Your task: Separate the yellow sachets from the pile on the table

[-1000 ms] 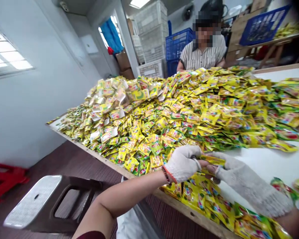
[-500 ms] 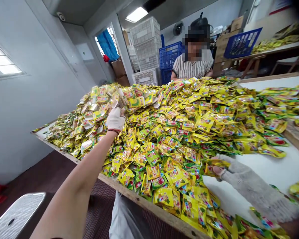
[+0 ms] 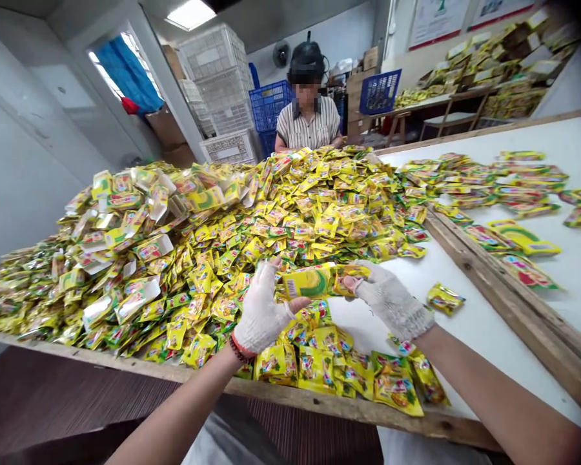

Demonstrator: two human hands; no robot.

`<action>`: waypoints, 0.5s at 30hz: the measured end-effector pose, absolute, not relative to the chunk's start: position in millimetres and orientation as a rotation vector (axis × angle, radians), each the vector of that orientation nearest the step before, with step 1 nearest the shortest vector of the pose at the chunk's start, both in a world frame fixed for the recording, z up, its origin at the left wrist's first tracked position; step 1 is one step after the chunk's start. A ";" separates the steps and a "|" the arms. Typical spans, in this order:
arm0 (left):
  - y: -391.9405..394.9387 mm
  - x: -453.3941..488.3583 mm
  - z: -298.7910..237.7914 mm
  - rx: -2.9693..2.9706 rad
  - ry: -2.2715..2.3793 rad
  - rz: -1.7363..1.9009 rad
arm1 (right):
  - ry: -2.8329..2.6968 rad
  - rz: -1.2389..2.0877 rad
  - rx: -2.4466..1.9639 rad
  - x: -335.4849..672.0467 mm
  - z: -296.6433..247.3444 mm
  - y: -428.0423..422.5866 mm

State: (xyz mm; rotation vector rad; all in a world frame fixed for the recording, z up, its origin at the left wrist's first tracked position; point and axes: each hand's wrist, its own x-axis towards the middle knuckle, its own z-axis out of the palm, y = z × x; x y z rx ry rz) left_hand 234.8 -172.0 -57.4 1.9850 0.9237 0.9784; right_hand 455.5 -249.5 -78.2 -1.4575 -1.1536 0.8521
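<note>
My left hand (image 3: 260, 311), in a white knit glove, grips one end of a larger yellow-green pouch (image 3: 308, 282). My right hand (image 3: 390, 301), gloved too, pinches several small yellow sachets (image 3: 351, 274) against the pouch's other end. Both hands hover just above the white table (image 3: 465, 336), near its front edge. A big heap of small yellow sachets (image 3: 252, 219) covers the table's left and middle. More sachets (image 3: 339, 368) lie flat under my hands.
A person in a striped shirt (image 3: 308, 126) sits at the table's far side. A wooden strip (image 3: 494, 278) runs across the table to the right, with larger pouches (image 3: 508, 236) beyond it. One sachet (image 3: 444, 298) lies alone. Stacked crates (image 3: 223, 97) and a blue basket (image 3: 380, 92) stand behind.
My left hand reached far left into the heap, then came back to the middle holding the larger pouch. My right hand kept its sachets. The view swung right.
</note>
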 end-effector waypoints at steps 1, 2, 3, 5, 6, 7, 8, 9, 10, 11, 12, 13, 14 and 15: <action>-167.4 235.3 -47.7 2.180 0.891 1.037 | -1.200 0.789 -1.463 455.9 -78.3 -250.8; -161.4 236.1 -37.0 2.322 0.844 1.020 | -1.253 0.745 -1.446 455.6 -79.0 -252.4; -154.5 237.5 -26.6 2.394 0.787 0.919 | -1.309 0.722 -1.409 454.9 -80.3 -254.3; -140.8 242.4 -11.4 2.345 0.663 0.503 | -1.392 0.688 -1.330 453.3 -83.7 -257.7; -135.2 245.8 -8.3 2.250 0.585 0.284 | -1.414 0.659 -1.306 453.0 -85.1 -258.8; -131.3 249.7 -8.4 2.149 0.500 0.096 | -1.429 0.625 -1.294 453.3 -85.7 -259.4; -129.4 253.7 -11.6 2.074 0.436 -0.014 | -1.432 0.589 -1.292 454.3 -85.2 -259.6; -129.6 257.8 -17.2 2.047 0.412 -0.045 | -1.429 0.558 -1.291 455.8 -83.5 -259.6; -131.7 261.6 -24.6 2.085 0.441 -0.007 | -1.410 0.540 -1.293 457.9 -80.7 -259.5; -135.1 264.9 -32.9 2.185 0.530 0.094 | -1.365 0.536 -1.309 460.1 -77.1 -259.5; -139.4 267.8 -41.5 2.329 0.665 0.231 | -1.295 0.537 -1.345 462.3 -73.0 -259.8; -143.9 270.1 -49.9 2.487 0.816 0.379 | -1.207 0.543 -1.401 464.2 -69.0 -260.1; -148.1 271.9 -57.8 2.632 0.954 0.513 | -1.116 0.553 -1.470 465.5 -65.8 -260.4; -151.9 273.2 -65.0 2.752 1.052 0.609 | -1.040 0.573 -1.540 466.2 -63.8 -260.5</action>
